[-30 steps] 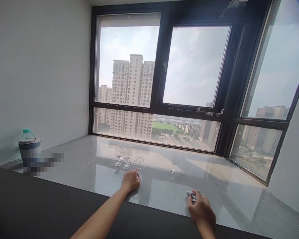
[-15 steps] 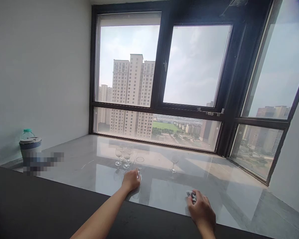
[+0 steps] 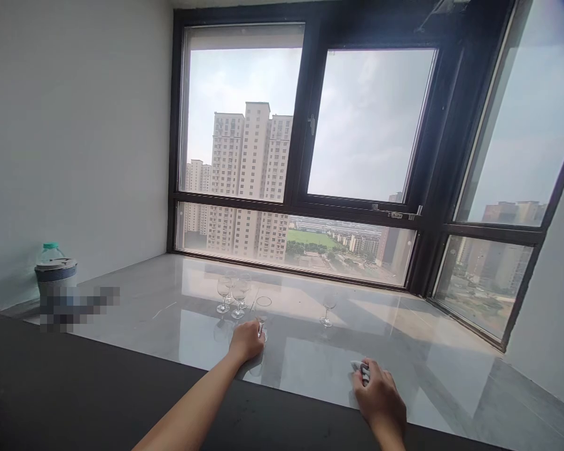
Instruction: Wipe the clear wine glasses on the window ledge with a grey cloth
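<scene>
My left hand (image 3: 247,341) is closed around the stem of a clear wine glass (image 3: 264,307), which stands upright over the sill; part of its lower half is hidden by my fingers. Crumpled in my closed right hand (image 3: 380,391) is a small grey-and-white cloth (image 3: 363,369), resting low over the glossy surface near the front edge. Just beyond my left hand, several more stemmed glasses (image 3: 239,293) stand upright in a tight cluster. Another stemmed glass (image 3: 328,307) stands alone, between and beyond my two hands.
The glossy grey marble windowsill (image 3: 141,326) reflects the light, and its front edge drops to a dark face. At the left end are a lidded cup (image 3: 56,272), a green-capped bottle (image 3: 51,250) and a blurred-out item. Dark window frames (image 3: 301,203) border the back and right.
</scene>
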A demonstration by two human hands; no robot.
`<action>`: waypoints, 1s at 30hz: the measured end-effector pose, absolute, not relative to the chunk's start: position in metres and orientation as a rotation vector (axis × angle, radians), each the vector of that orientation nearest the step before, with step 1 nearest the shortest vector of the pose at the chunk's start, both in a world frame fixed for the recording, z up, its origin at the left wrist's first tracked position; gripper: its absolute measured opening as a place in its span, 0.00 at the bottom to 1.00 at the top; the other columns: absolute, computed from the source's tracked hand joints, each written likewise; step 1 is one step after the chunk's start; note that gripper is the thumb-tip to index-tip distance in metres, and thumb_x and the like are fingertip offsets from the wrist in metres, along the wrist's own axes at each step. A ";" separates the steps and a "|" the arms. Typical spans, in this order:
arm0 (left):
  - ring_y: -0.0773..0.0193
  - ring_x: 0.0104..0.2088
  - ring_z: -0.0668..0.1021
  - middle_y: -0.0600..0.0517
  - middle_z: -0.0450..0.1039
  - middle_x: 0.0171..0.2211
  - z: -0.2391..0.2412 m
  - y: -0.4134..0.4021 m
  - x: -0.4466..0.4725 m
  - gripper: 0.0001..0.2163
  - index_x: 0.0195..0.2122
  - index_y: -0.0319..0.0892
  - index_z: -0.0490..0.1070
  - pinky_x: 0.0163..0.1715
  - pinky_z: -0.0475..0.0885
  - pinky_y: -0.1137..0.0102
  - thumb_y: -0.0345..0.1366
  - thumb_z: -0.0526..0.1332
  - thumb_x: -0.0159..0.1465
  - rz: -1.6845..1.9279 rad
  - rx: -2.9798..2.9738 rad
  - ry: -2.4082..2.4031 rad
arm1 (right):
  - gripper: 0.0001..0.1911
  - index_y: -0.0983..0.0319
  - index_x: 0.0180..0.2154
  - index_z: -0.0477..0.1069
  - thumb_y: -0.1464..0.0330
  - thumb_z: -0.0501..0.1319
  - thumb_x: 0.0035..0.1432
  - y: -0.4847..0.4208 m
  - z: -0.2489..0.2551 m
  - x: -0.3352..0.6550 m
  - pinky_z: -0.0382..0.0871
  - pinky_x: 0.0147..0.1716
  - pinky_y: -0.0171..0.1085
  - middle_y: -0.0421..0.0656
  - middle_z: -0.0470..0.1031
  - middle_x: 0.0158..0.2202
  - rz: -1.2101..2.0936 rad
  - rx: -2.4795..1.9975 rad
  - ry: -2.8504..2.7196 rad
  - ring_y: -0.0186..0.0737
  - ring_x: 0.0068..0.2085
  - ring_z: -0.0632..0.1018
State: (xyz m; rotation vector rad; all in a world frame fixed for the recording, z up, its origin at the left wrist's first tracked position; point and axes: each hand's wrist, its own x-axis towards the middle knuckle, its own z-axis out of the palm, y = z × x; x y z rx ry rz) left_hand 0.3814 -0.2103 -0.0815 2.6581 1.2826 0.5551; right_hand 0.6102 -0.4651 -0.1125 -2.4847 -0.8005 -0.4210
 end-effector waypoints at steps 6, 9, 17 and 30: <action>0.54 0.41 0.79 0.44 0.78 0.38 -0.082 -0.210 0.381 0.11 0.38 0.41 0.72 0.40 0.68 0.65 0.40 0.54 0.63 0.556 2.665 1.280 | 0.15 0.57 0.48 0.67 0.64 0.47 0.64 -0.466 -0.108 0.608 0.67 0.39 0.39 0.46 0.74 0.44 -0.390 -2.494 -0.814 0.46 0.51 0.73; 0.54 0.41 0.79 0.44 0.78 0.38 -0.082 -0.210 0.381 0.10 0.38 0.41 0.72 0.40 0.68 0.65 0.39 0.54 0.63 0.548 2.657 1.286 | 0.16 0.58 0.49 0.67 0.64 0.47 0.64 -0.467 -0.107 0.607 0.67 0.39 0.39 0.47 0.74 0.44 -0.356 -2.496 -0.817 0.46 0.50 0.73; 0.54 0.42 0.79 0.45 0.78 0.39 -0.080 -0.211 0.381 0.10 0.38 0.42 0.72 0.41 0.68 0.65 0.39 0.54 0.63 0.540 2.655 1.295 | 0.15 0.57 0.47 0.68 0.64 0.48 0.63 -0.466 -0.112 0.610 0.67 0.39 0.38 0.46 0.75 0.44 -0.439 -2.496 -0.823 0.46 0.49 0.74; 0.54 0.41 0.79 0.44 0.78 0.39 -0.082 -0.209 0.381 0.11 0.39 0.42 0.73 0.41 0.68 0.65 0.39 0.54 0.63 0.563 2.664 1.277 | 0.14 0.56 0.47 0.67 0.65 0.48 0.63 -0.466 -0.107 0.607 0.68 0.39 0.38 0.46 0.74 0.44 -0.417 -2.514 -0.812 0.45 0.48 0.74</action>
